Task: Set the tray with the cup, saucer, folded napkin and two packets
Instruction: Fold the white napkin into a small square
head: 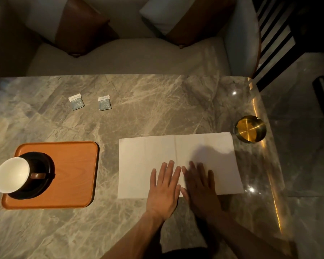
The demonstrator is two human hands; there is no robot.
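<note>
An orange wooden tray (pixel 71 171) lies at the left of the marble table. On its left part a dark saucer (pixel 45 165) carries a cup (pixel 12 174), white inside and dark outside, its handle pointing right. A white napkin (pixel 148 157) lies spread flat to the tray's right, with a crease down its middle. My left hand (pixel 164 189) and my right hand (pixel 201 189) rest flat side by side on its near edge, fingers spread and holding nothing. Two small grey-white packets (pixel 76 101) (pixel 104 103) lie on the table beyond the tray.
A round brass ashtray (pixel 250 128) stands just past the napkin's far right corner, near the table's right edge. A cushioned sofa (pixel 120 57) with brown and white pillows runs along the table's far side. Dark chair slats (pixel 275 43) stand at the upper right.
</note>
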